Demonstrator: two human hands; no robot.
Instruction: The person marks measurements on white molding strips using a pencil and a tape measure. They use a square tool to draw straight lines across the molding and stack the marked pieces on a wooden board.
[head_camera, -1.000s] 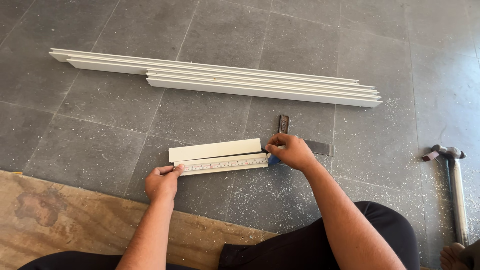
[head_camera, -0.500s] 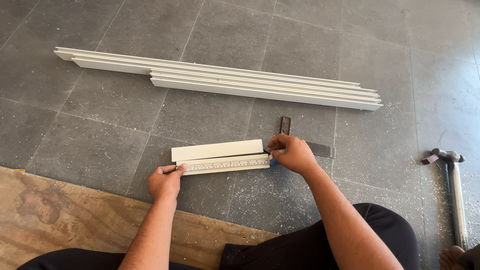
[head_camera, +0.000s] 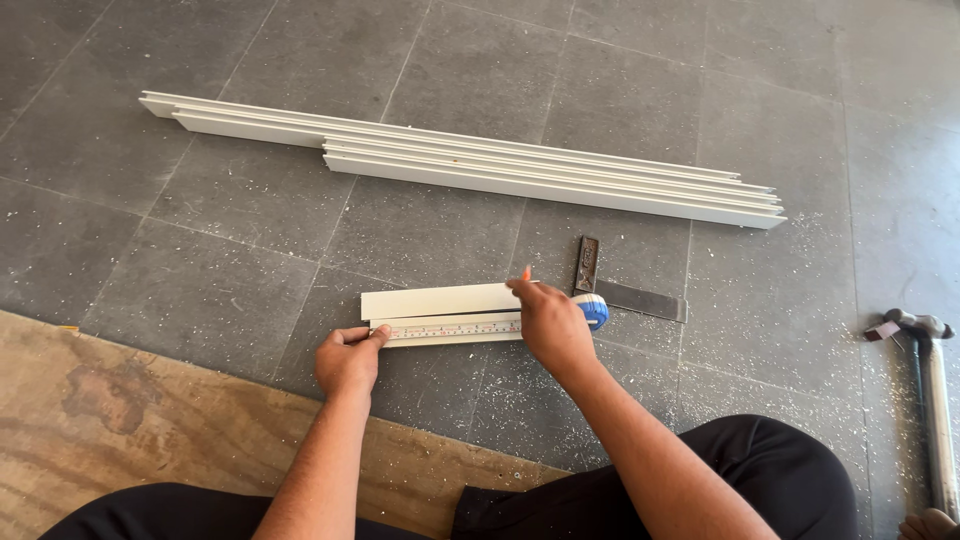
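A short white moulding piece (head_camera: 440, 301) lies on the grey tiled floor in front of me. A tape measure blade (head_camera: 450, 329) is stretched along its near edge. My left hand (head_camera: 349, 358) pinches the blade's end at the piece's left end. My right hand (head_camera: 552, 322) rests at the right end, holding an orange-tipped pencil (head_camera: 526, 273) against the piece, with the blue tape measure case (head_camera: 594, 310) just beside it.
A metal try square (head_camera: 620, 288) lies just right of my right hand. A bundle of long white mouldings (head_camera: 470, 160) lies farther off. A claw hammer (head_camera: 930, 400) is at the right edge. A plywood sheet (head_camera: 120, 420) sits near left. Sawdust is scattered about.
My right hand has shifted from gripping the tape case to holding the pencil tip at the piece's right end. My left hand still holds the blade's end.
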